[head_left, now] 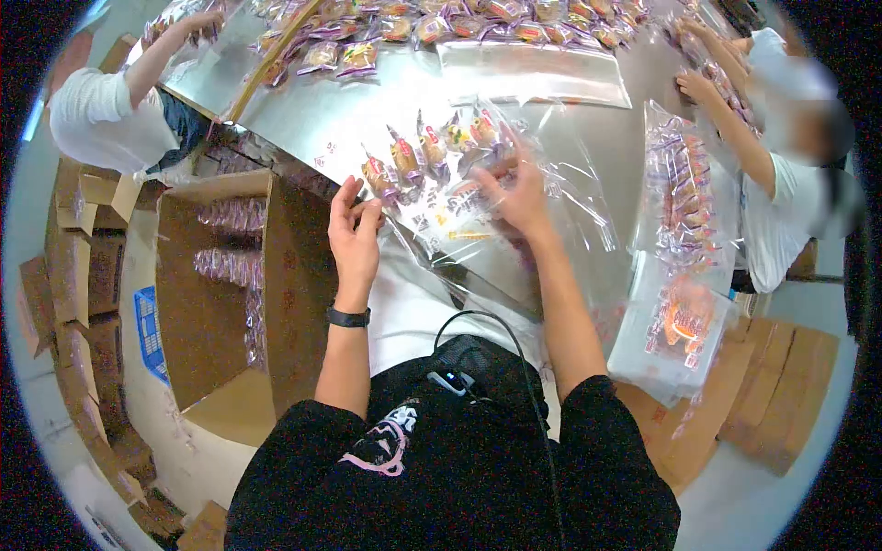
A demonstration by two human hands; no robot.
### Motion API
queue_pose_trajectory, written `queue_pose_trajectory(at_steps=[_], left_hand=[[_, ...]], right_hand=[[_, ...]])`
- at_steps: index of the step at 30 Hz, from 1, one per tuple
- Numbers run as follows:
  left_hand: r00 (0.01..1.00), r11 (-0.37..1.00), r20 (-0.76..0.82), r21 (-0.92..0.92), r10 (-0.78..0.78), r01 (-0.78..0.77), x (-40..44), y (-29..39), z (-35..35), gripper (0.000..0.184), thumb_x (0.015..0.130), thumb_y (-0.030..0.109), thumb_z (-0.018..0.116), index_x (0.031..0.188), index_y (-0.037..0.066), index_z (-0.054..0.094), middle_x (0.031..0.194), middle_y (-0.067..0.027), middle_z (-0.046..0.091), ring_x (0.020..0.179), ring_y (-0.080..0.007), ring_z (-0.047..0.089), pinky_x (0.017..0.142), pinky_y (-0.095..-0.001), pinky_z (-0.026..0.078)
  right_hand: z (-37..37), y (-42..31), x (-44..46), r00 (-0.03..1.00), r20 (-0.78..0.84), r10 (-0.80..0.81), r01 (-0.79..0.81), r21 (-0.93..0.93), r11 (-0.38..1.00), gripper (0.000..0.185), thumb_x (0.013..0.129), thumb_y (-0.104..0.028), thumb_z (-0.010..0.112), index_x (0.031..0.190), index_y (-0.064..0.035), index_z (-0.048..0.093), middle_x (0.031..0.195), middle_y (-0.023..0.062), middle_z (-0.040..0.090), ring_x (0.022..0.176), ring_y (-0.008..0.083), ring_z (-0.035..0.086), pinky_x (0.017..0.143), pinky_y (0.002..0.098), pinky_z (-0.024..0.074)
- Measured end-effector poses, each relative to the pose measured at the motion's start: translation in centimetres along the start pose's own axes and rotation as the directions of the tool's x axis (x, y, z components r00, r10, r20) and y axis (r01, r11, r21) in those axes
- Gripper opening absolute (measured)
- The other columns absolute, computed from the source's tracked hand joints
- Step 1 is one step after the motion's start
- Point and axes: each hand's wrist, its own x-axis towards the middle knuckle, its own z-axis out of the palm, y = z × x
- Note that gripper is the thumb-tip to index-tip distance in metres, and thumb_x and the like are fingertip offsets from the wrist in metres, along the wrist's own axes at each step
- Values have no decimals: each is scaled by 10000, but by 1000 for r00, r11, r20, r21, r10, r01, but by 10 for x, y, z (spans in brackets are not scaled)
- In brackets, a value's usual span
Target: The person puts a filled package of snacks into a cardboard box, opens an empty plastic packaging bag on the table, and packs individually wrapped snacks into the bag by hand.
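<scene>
A row of small wrapped snack packets (405, 158) stands on edge in front of me on the metal table. Clear printed plastic bag film (469, 230) lies around and below them, and its loose part spreads to the right. My left hand (355, 230), with a black band at the wrist, is beside the left end of the row, fingers apart and slightly bent. Over the bag near the right end is my right hand (519, 195), thumb and forefinger spread. Whether its fingertips press the film or a packet is hard to see.
Many loose packets (432, 29) cover the table's far side. Flat clear bags (533, 75) lie ahead, a filled bag (678, 184) and a bag stack (666, 335) to the right. An open carton (216, 321) stands left. Co-workers are at both sides.
</scene>
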Motion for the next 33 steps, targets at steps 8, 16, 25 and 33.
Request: queue_pose_trajectory(at_steps=[8, 16, 25, 33], left_hand=[[999, 995, 46, 95, -11, 7, 8, 1, -9, 392, 961, 121, 686, 1333, 13, 625, 960, -35, 686, 846, -93, 620, 733, -258, 522], [939, 810, 107, 481, 326, -336, 80, 8, -24, 270, 926, 112, 676, 1166, -10, 692, 1079, -135, 735, 908, -198, 694, 774, -330, 554], [889, 488, 289, 754, 355, -440, 170, 5, -14, 215, 940, 241, 641, 1065, 92, 733, 884, -128, 729, 811, -304, 695, 724, -425, 538], [862, 351, 281, 826, 421, -441, 178, -4, -3, 142, 914, 234, 641, 958, 127, 723, 743, -68, 669, 770, -282, 663, 668, -442, 529]], right_hand=[[-7, 1, 3, 994, -62, 95, -105, -169, 980, 708, 896, -316, 735, 1471, 2, 473, 1306, 301, 602, 1126, 449, 629, 981, 492, 504], [-41, -15, -48, 985, -173, 0, -40, -227, 973, 360, 911, -196, 698, 1218, -9, 689, 1074, 214, 721, 953, 366, 687, 864, 431, 537], [-145, -3, -150, 595, -747, 296, -73, 317, 946, 111, 946, -41, 588, 1043, -31, 642, 895, 78, 650, 769, 145, 577, 676, 282, 479], [-198, -89, 24, 854, -482, -194, 190, -57, 980, 359, 918, -33, 705, 1247, -9, 565, 1190, 94, 616, 1020, 199, 610, 926, 332, 507]])
